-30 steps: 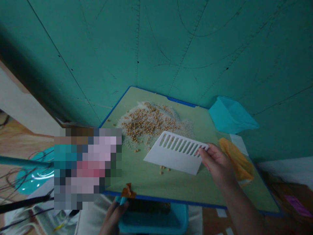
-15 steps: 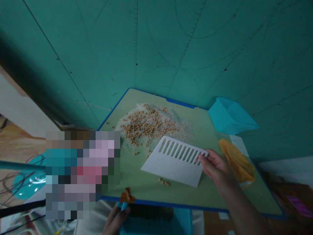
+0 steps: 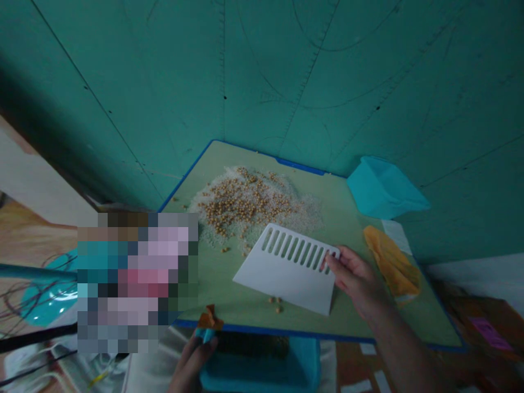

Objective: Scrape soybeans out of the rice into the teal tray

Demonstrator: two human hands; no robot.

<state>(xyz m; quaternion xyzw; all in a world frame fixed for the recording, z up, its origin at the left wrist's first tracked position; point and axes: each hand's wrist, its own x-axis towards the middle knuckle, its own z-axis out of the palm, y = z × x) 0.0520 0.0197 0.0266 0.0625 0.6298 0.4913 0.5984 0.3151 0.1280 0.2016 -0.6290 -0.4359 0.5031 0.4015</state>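
My right hand [image 3: 354, 278] pinches the right end of a white plastic scraper-like plate [image 3: 282, 281] with a row of slots, thumb on top. The plate lies slanted over the table, its lower edge close to a few loose beans [image 3: 278, 308]. Beyond it spreads a pile of tan round beans [image 3: 245, 202] mixed with small white grains [image 3: 309, 213]. Below the table's near edge, my left hand [image 3: 194, 352] is closed on the corner of a blue plastic tub [image 3: 262, 376]. A crumpled orange-brown piece [image 3: 210, 317] sits at that corner. Dark contents in the tub are partly hidden.
The pale green table [image 3: 347, 229] has a blue rim and stands against a green wall [image 3: 262, 71]. At its right are a turquoise open container [image 3: 385, 188] and an orange cloth-like piece [image 3: 393, 262]. Pixelated blur covers the left side. Cartons [image 3: 487, 322] stand at lower right.
The plate and my right hand have shifted slightly left and toward me, and fewer loose beans show in front of it. My left hand keeps its grip; the view has moved a little.
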